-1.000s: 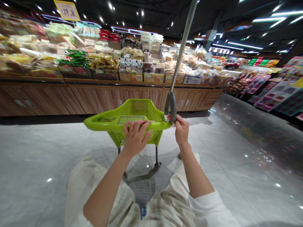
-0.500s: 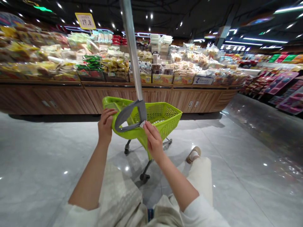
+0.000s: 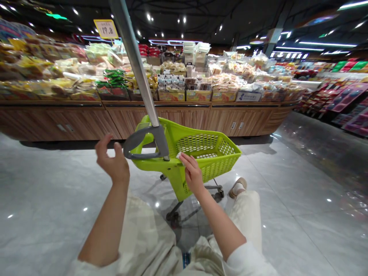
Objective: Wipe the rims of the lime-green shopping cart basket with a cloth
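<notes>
A small lime-green shopping cart [image 3: 211, 168] stands in front of me, turned with its basket to the right. From its grey handle [image 3: 142, 155] a metal pole [image 3: 140, 73] rises, leaning to the left. My left hand [image 3: 113, 161] is off the cart, just left of the handle, with thumb and fingers apart and nothing in it. On the basket's near rim, right of the pole's foot, rests my right hand [image 3: 193, 172]. Its fingers press a small white wipe [image 3: 179, 155] to the rim; most of the wipe is hidden under them.
Behind the cart runs a long wooden display counter [image 3: 178, 117] heaped with packaged food. A yellow-edged price sign [image 3: 105, 29] stands above it at left. Glossy grey floor tiles [image 3: 287, 230] spread around me. My shoe [image 3: 238, 187] is right of the cart's wheels. More shelves [image 3: 345, 103] stand far right.
My left hand has let go of the cart's left rim and moved left, opening. The cart has turned, its basket swinging right and its pole leaning further left. My right hand has shifted slightly right.
</notes>
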A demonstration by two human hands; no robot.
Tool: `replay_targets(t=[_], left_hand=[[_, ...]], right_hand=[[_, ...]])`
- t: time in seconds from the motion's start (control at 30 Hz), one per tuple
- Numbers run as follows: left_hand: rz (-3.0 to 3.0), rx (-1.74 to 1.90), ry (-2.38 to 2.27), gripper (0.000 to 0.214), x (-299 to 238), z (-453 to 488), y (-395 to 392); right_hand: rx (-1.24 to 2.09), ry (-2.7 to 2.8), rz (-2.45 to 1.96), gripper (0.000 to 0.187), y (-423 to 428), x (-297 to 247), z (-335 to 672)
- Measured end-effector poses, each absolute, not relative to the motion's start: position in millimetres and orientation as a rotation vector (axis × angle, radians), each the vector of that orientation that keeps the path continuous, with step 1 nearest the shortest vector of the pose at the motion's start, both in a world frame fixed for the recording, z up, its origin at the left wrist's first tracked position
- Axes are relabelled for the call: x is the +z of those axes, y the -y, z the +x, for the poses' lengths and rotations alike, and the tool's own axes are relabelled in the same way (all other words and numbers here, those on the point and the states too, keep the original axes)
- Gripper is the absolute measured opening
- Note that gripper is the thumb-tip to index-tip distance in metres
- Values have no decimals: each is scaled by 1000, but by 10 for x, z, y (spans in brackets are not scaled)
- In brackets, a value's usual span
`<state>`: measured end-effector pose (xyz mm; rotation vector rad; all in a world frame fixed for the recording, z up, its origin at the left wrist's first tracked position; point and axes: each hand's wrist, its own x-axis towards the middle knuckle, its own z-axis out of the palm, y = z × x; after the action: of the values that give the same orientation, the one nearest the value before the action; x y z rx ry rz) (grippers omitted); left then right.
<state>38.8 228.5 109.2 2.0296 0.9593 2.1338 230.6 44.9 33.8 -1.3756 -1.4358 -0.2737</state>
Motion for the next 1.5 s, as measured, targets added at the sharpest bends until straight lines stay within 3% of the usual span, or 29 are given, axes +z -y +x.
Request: replay_targets(t=[0.03, 0.1, 0.17, 0.23, 0.43, 0.67, 1.0, 1.17, 1.3, 1.5], left_hand=[[1897, 2325, -1068, 38, 1103, 354, -2084], [2064, 2331, -886, 33, 1112, 329, -1657], [2740, 1786, -446, 36, 1097, 382, -1280], [3138, 1259, -319, 49, 1054, 501, -1024], [3237, 855, -719, 67, 856, 800, -864], [3177, 863, -774, 65, 824, 767, -827], [3083, 962, -883, 62, 723, 766, -800], [3120, 889, -885, 65, 763, 692, -796], [3115, 915, -887, 68, 748, 680, -804], [3069, 1004, -842, 71, 690, 703, -845]], right_hand=[[-271, 1433, -1379, 59, -431, 344, 2294], [-268, 1417, -1388, 58, -404, 358, 2260], [-280, 1392, -1402, 57, -391, 378, 2211], [-313, 1375, -1427, 56, -388, 400, 2148], [-436, 1446, -1661, 61, -247, 288, 2178], [-523, 1014, -1951, 59, 278, -116, 2709], [-283, 1424, -1753, 73, -257, 515, 1684], [-366, 1377, -1915, 85, 139, 220, 2081], [-491, 1061, -2077, 81, 431, -71, 2455], [-306, 1281, -1859, 80, -93, 321, 1955]])
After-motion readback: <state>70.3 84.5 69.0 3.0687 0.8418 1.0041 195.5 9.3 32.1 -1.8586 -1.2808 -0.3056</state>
